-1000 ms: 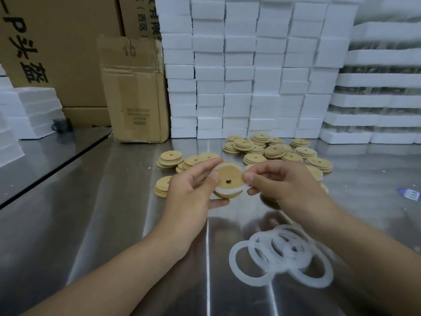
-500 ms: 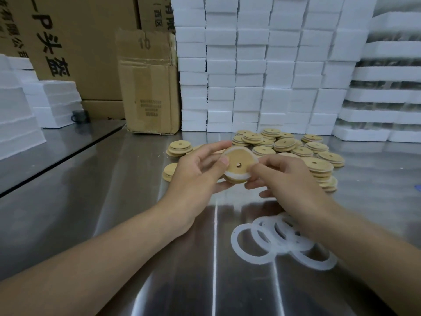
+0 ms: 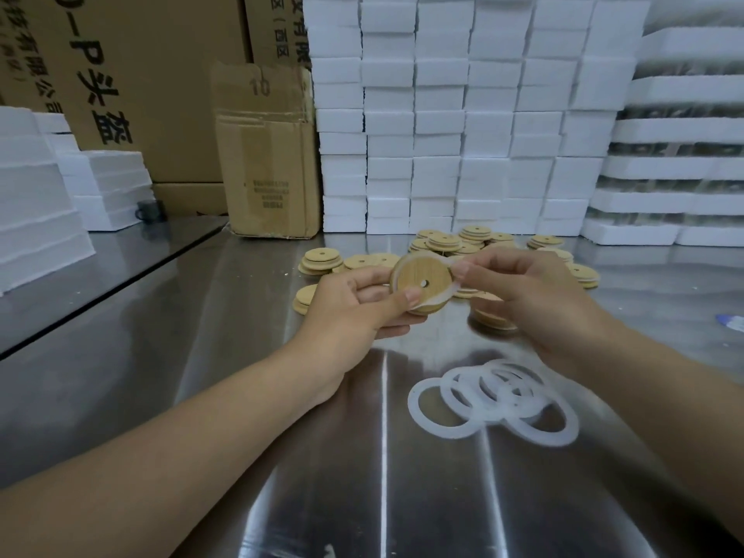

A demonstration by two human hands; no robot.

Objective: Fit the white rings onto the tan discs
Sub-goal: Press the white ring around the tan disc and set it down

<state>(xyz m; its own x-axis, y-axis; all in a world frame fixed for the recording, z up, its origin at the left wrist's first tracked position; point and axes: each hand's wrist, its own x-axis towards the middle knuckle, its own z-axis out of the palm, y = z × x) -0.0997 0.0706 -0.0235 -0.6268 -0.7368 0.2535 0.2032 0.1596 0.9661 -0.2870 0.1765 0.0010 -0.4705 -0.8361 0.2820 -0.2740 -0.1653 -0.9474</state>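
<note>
Nearest the person, a cluster of loose white rings [image 3: 519,410] lies flat on the steel table [image 3: 241,356], thin, matt bands overlapping one another just below the right forearm. Above them, both hands meet over the table. The left hand [image 3: 350,304] grips a tan disc [image 3: 418,281], thumb pressed on the lower part of its face and fingers curled behind it. The disc is round, so it has no long axis; it looks like pale wood with a fine grain and has a small hole near its middle. It is held clear of the table, tilted on edge, with its flat face turned toward the person. A white ring [image 3: 437,303] hugs its lower and right rim, and the right hand [image 3: 531,300] pinches that ring between thumb and forefinger at the disc's upper right edge, where it is not seated. Just beyond the hands, a pile of tan discs [image 3: 455,241] spreads across the table, some in short stacks, all lying flat with their holes up. The tabletop is brushed metal, streaked with bright reflections; a small blue and white item [image 3: 730,321] sits at its right edge. At the back stand a worn cardboard box [image 3: 265,155], large printed cartons [image 3: 141,74] behind it, a wall of white foam blocks [image 3: 463,114], stacked foam trays [image 3: 676,167] to the right and more foam slabs [image 3: 36,187] to the left, with a small dark cup [image 3: 149,211] beside them
</note>
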